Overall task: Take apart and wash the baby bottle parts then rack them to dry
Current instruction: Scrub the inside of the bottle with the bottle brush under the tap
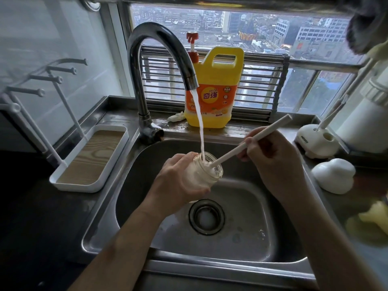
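Low in the frame, two bare forearms reaching up over a stainless steel sink [252,206], with the round drain [206,216] just beyond the left wrist.

Left hand [178,181] above the basin, back of the hand up, fingers and thumb wrapped round the body of a clear baby bottle [201,175]. Bottle tilted, open mouth pointing up and to the right.

Right hand [273,162] just beside it, fingers curled round the pale handle of a bottle brush [252,139]. Handle slanting up to the right; brush head inside the bottle's mouth.

Thin stream of water [199,122] falling from a curved chrome faucet [136,66] straight into the bottle's mouth.

On the counter to the left, a white drying rack [45,78] with knobbed pegs, standing in a white tray [115,158] with a wood-grain base.

To the right, a white brush stand [315,141] with dark lettering too small to read, and near it a white dome-shaped object [333,175].

Behind the faucet, on the ledge, a yellow detergent jug [214,97] with a red pump [192,45]; orange label reading "KEON" and "奇强".

Farthest off, a window [273,28] over city buildings.
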